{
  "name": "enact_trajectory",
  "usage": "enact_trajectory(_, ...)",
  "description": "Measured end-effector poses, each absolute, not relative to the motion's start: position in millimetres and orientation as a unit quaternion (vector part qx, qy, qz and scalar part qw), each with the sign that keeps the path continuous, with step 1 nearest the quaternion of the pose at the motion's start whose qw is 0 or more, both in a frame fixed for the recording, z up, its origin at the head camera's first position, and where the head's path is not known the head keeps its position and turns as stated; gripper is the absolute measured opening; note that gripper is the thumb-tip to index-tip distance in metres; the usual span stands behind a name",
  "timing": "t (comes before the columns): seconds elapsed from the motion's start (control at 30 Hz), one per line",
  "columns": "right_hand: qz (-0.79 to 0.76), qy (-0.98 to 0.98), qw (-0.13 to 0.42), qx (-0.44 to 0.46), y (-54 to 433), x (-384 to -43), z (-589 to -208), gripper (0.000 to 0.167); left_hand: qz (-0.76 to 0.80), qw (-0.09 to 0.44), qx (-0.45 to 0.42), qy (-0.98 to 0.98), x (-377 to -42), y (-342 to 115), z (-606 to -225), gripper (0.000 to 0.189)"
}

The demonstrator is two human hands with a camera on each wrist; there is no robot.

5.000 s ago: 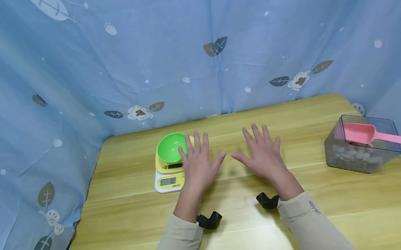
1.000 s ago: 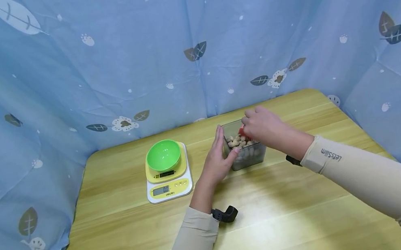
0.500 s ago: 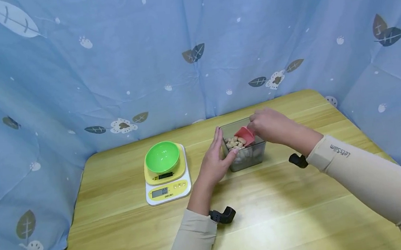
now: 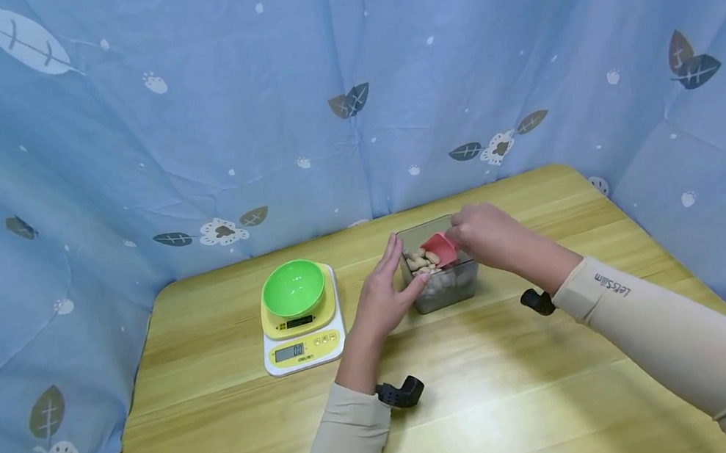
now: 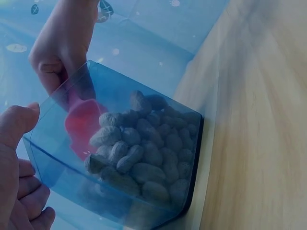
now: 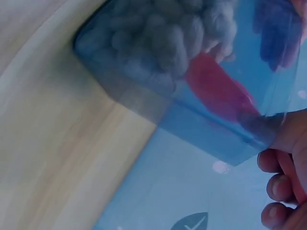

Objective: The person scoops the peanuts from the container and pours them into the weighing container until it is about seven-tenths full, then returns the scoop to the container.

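Observation:
Peanuts in their shells (image 4: 421,259) partly fill a clear grey plastic container (image 4: 446,293) on the table. My left hand (image 4: 380,298) holds the container's near left corner, thumb on the front wall and fingers along the left side. My right hand (image 4: 486,235) grips the handle of a pink scoop (image 4: 441,249) at the container's right rim. Inside the container, the scoop's bowl dips in among the peanuts (image 5: 144,153), as the left wrist view shows. Through the wall in the right wrist view, the scoop (image 6: 218,88) lies against the pile.
Left of the container stands a yellow and white kitchen scale (image 4: 309,346) reading 0.0. A green bowl (image 4: 293,288) sits on its platform. The wooden table (image 4: 488,405) backs onto a blue patterned curtain (image 4: 244,106).
The container has come from the far right to the middle, beside the scale. My right hand has taken hold of the scoop and dipped it among the peanuts; lately it has shifted only slightly.

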State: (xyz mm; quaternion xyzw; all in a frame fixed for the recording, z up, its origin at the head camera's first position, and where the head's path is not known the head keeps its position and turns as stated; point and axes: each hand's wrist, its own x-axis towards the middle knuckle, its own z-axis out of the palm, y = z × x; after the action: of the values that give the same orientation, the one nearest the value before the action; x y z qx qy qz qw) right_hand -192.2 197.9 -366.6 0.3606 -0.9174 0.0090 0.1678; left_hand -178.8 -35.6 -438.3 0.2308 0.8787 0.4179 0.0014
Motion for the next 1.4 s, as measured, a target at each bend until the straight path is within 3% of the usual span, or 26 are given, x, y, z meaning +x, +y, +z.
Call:
enact_trajectory(0.33,0.067,-0.913,0.181,0.359,194.2,-189.7,-358.9,0.015,0.413,-0.006,0.227,0.882,-178.2,-35.3,-437.9,0.083)
enact_trajectory(0.5,0.012,-0.928,0.174,0.33,192.5,-186.4,-364.9,0.011,0.411,0.0,0.23,0.882,-177.5,-33.2,-438.5,0.083)
enact_trajectory(0.67,-0.102,-0.917,0.204,0.326,190.1,-182.8,-361.7,0.017,0.41,0.002,0.225,0.884,-177.5,-32.4,-437.9,0.084)
enact_trajectory(0.83,-0.153,-0.911,0.175,0.34,188.1,-182.2,-364.4,0.012,0.412,0.002,0.229,0.882,-177.7,-31.7,-437.6,0.085)
enact_trajectory(1.17,-0.095,-0.913,0.159,0.363,188.8,-186.6,-367.8,0.016,0.42,0.017,0.219,0.88,-177.4,-32.7,-441.7,0.084)
enact_trajectory(1.4,-0.145,-0.897,0.205,0.365,193.1,-186.8,-363.9,0.016,0.422,0.009,0.226,0.878,-177.9,-32.2,-441.9,0.082)
